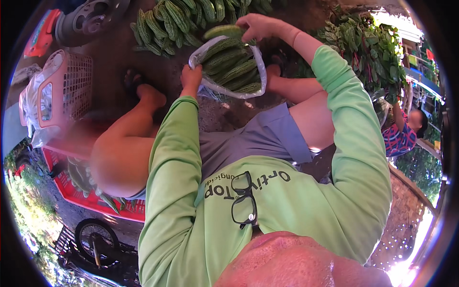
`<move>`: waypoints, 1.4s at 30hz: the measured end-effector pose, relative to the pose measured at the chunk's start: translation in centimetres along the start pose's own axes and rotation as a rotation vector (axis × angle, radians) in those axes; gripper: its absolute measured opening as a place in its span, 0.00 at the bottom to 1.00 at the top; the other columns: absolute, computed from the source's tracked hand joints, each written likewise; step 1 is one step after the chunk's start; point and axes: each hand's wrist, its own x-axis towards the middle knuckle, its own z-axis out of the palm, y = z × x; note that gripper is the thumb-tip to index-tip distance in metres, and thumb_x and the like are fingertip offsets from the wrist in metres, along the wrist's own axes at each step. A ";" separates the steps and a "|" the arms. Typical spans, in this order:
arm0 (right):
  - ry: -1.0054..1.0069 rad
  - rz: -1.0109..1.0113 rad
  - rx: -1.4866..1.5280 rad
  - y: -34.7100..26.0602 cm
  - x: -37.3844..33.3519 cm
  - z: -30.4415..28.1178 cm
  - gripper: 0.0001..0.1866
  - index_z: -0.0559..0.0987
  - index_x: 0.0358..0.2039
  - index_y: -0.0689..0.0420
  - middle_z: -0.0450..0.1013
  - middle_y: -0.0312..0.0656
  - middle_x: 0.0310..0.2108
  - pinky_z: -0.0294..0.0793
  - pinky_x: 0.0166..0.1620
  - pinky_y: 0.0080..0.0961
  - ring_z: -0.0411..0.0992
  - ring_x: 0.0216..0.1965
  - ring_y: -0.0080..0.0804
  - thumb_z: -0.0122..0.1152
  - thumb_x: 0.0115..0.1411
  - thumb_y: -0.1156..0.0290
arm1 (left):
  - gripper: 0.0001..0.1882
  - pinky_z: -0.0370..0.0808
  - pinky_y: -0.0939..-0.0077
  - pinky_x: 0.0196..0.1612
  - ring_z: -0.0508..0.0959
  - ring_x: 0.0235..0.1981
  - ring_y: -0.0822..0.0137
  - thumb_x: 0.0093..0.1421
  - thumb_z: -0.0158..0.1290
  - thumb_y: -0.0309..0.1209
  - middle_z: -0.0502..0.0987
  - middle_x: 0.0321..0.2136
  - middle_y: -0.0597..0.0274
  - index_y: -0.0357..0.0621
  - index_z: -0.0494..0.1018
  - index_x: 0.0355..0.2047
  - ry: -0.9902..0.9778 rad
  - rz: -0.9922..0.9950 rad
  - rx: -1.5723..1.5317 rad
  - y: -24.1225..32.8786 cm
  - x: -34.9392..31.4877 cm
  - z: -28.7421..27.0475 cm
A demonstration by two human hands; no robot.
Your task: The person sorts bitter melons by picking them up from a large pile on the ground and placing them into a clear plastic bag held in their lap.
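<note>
A clear plastic bag (259, 91) stands with its mouth wide between my feet, with several green, ridged bitter gourds (230, 67) lying side by side in it. My left hand (192, 78) is closed on the bag's left rim. Over the far edge of the bag, my right hand (258, 27) grips one lighter green bitter gourd (223, 32) by its right end, and the gourd lies nearly level. Just beyond the bag, a heap of bitter gourds (169, 19) rests on the ground.
To the left stands a pink plastic basket (76, 81) with plastic bags in it. A red crate (79, 196) holding more gourds is beside my left leg. Leafy greens (366, 50) are piled at the right, near another person (404, 131). A motorcycle (98, 244) is at the lower left.
</note>
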 end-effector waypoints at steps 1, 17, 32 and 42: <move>-0.039 -0.036 -0.236 0.7 -0.1 0.8 0.32 0.77 0.56 0.58 0.79 0.48 0.45 0.81 0.48 0.38 0.79 0.42 0.47 0.73 0.49 0.68 | 0.27 0.73 0.49 0.58 0.78 0.54 0.35 0.56 0.61 0.47 0.81 0.49 0.37 0.40 0.79 0.50 0.002 0.003 0.000 0.1 0.0 -0.1; 0.113 -0.284 -0.677 6.4 -0.1 11.8 0.18 0.76 0.44 0.55 0.75 0.48 0.46 0.80 0.48 0.48 0.77 0.48 0.52 0.68 0.52 0.75 | 0.29 0.72 0.48 0.60 0.77 0.56 0.36 0.57 0.59 0.49 0.80 0.52 0.36 0.39 0.78 0.51 -0.038 -0.012 0.052 1.1 -0.4 -0.4; 1.206 -0.011 -0.626 7.9 7.7 -11.0 0.26 0.75 0.55 0.63 0.78 0.60 0.50 0.79 0.51 0.46 0.78 0.50 0.56 0.63 0.68 0.55 | 0.41 0.79 0.50 0.53 0.80 0.53 0.36 0.54 0.68 0.40 0.78 0.53 0.31 0.31 0.62 0.61 -0.177 -0.195 -0.008 1.8 -2.3 1.1; 0.988 0.287 -0.254 8.7 8.8 -13.7 0.23 0.75 0.51 0.66 0.79 0.57 0.46 0.78 0.46 0.48 0.79 0.46 0.54 0.60 0.70 0.56 | 0.34 0.82 0.54 0.45 0.84 0.46 0.41 0.54 0.66 0.33 0.80 0.49 0.33 0.30 0.65 0.56 -0.317 -0.199 0.038 2.1 -1.0 1.0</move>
